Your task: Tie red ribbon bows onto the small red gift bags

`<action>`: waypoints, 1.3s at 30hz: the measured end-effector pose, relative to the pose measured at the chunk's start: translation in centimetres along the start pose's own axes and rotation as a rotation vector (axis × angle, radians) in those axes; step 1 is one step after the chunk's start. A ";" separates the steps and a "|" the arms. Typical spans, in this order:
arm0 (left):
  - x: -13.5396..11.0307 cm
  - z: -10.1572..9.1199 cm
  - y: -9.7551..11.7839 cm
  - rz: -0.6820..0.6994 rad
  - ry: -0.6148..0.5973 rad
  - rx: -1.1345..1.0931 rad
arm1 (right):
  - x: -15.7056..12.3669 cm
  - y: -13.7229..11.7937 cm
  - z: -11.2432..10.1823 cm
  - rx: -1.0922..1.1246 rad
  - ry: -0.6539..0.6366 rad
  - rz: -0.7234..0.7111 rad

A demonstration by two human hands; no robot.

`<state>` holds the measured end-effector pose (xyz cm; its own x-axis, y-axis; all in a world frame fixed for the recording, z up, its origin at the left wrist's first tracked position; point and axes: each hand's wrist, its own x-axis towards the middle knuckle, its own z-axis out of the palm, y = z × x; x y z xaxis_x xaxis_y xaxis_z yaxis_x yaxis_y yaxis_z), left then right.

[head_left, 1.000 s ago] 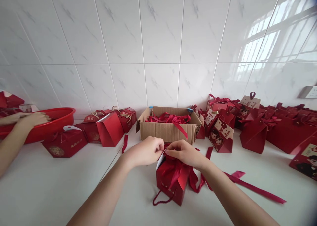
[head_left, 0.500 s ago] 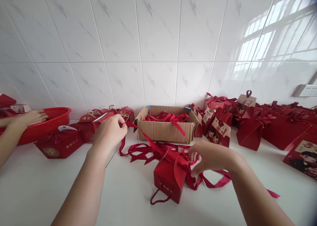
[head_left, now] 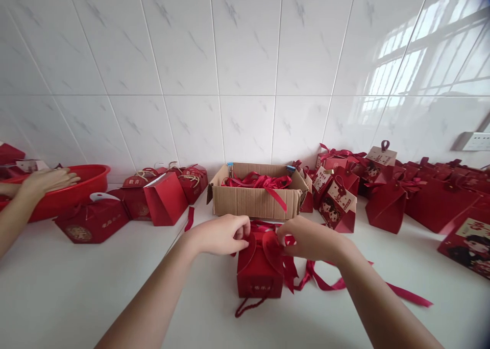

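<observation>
A small red gift box (head_left: 260, 280) with rounded top flaps stands on the white table in front of me, its twisted cord handle (head_left: 250, 306) lying at the near side. My left hand (head_left: 224, 235) is closed at the box's upper left flap, thumb and fingers pressed against it. On the other side my right hand (head_left: 308, 239) pinches the right flap from above. Red satin ribbon (head_left: 323, 284) runs out from behind the box and under my right hand to the right. More ribbon behind the box is mostly hidden by the flaps and hands.
A cardboard box (head_left: 254, 202) of red ribbon stands by the tiled wall. Red gift boxes (head_left: 165, 200) sit at left, beside a red basin (head_left: 90, 178) with another person's hands (head_left: 46, 183) over it. Several decorated red boxes (head_left: 337, 201) crowd the right side.
My left hand has let go of the ribbon strand and moved right, down to the box. The gift box has turned more squarely towards me. My right hand has shifted slightly left onto its flap.
</observation>
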<state>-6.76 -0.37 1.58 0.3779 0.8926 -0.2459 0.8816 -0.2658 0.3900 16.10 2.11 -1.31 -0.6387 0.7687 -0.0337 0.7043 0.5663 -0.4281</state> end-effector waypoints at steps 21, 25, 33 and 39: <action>-0.7 -0.7 -1.0 -0.028 -0.068 -0.022 | 0.2 2.0 -1.1 0.081 0.005 0.047; -1.3 -1.3 -1.5 -0.037 -0.046 -0.015 | -0.2 2.4 -1.7 0.103 0.001 0.056; -3.5 -3.4 -2.7 -0.043 0.099 -0.107 | -1.0 3.2 -2.6 0.090 0.037 0.094; -5.7 -5.0 -3.4 0.040 0.270 -0.156 | -1.6 3.2 -3.0 0.201 -0.009 0.077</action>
<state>-13.30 -2.72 6.08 0.3038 0.9527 0.0089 0.8060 -0.2620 0.5307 20.26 3.61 0.08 -0.5888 0.8042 -0.0812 0.6759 0.4348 -0.5951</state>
